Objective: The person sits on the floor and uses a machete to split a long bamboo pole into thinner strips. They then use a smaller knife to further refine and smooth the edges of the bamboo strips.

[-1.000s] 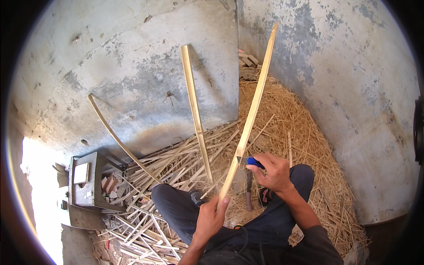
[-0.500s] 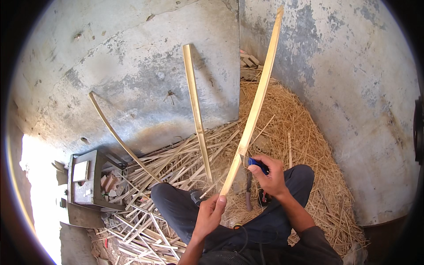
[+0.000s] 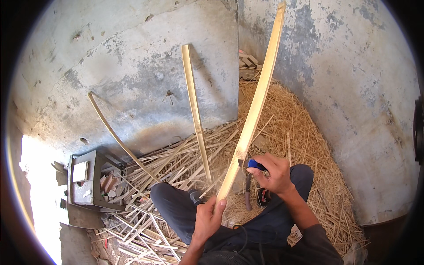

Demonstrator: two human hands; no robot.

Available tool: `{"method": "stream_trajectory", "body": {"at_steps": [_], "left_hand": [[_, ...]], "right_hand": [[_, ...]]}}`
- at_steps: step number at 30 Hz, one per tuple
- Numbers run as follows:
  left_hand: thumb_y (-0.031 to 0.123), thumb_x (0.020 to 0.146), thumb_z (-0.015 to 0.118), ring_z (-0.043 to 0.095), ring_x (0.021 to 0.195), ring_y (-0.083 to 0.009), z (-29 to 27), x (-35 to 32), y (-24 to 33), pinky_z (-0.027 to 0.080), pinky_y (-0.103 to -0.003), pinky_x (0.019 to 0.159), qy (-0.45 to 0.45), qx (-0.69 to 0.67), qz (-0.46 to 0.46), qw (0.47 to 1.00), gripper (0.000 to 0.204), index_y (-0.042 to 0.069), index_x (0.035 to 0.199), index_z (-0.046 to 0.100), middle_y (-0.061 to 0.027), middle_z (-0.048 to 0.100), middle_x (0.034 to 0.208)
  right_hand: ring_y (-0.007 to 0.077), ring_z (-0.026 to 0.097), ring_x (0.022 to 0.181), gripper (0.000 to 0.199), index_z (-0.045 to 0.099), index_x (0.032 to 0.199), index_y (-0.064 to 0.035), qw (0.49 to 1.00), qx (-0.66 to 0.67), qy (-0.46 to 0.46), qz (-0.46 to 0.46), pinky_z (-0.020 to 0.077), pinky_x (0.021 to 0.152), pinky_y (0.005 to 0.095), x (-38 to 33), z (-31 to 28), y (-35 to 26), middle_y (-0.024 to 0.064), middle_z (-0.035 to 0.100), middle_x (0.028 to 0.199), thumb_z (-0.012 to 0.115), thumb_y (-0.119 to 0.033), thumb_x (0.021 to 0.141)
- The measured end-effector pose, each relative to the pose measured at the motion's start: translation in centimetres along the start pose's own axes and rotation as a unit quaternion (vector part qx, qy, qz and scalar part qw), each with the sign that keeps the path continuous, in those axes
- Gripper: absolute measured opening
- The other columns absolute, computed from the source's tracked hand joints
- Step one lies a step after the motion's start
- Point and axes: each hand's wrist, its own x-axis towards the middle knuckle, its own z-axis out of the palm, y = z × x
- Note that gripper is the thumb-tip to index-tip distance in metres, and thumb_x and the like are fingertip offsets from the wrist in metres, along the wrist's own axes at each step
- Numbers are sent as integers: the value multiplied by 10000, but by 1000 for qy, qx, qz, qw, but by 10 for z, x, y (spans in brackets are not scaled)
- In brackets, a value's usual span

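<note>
My left hand (image 3: 208, 221) grips the lower end of a long, split bamboo strip (image 3: 256, 106), which slants up and away to the right with its pale inner side showing. A darker node crosses the strip a little above that hand. My right hand (image 3: 274, 173) is closed around a blue-handled knife (image 3: 255, 164). Its short dark blade meets the strip's right edge just below the node. Between my legs lies another tool with a brown handle (image 3: 248, 201), its upper part partly hidden behind the strip and hand.
Another bamboo strip (image 3: 192, 92) leans on the left wall, as does a thin curved one (image 3: 119, 139). Several cut strips (image 3: 145, 234) litter the floor at left; shavings (image 3: 304, 132) heap at right. A grey wooden box (image 3: 90, 176) holding broken pieces stands far left.
The bamboo strip has shifted slightly up and away, its lower end a bit to the left. My right hand has turned a little, and the knife blade now shows at the node.
</note>
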Motion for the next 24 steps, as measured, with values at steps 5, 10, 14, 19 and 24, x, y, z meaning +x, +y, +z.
{"method": "stream_trajectory", "body": {"at_steps": [5,10,14,19,24], "left_hand": [[264,1092,604,402,553,-111,-6,-3,-17,366,-335,516,-61,-96,-36,993,382,-26,843,589,-52,465,582],[327,1127,550,388,588,-66,-5,-2,-17,333,-295,525,-145,-274,-88,947,440,3,830,574,32,471,624],[366,1146,504,327,572,-55,-6,-5,-6,310,-282,514,-67,-72,-36,995,451,42,835,547,49,421,636],[398,1136,515,386,598,-48,-18,-3,-6,321,-257,533,-179,-262,-166,934,475,19,856,576,44,454,646],[353,1125,560,325,545,-68,-10,-1,-11,296,-281,495,-83,-166,-69,980,427,26,850,567,36,476,639]], "right_hand": [[229,653,563,293,756,981,-58,999,-30,3,-14,500,511,342,6,-7,-6,73,678,747,812,-338,916],[231,640,547,294,752,980,-52,998,-33,56,16,491,507,347,-1,1,-19,65,658,723,818,-330,909],[228,630,542,288,750,978,-56,996,-60,66,16,481,500,347,-3,5,-20,60,648,718,827,-322,900],[220,616,535,281,751,981,-66,995,-81,63,0,469,495,346,0,2,-22,54,650,726,830,-323,899],[221,625,540,282,752,987,-69,994,-93,59,7,475,497,344,3,3,-23,50,652,729,821,-331,907]]}}
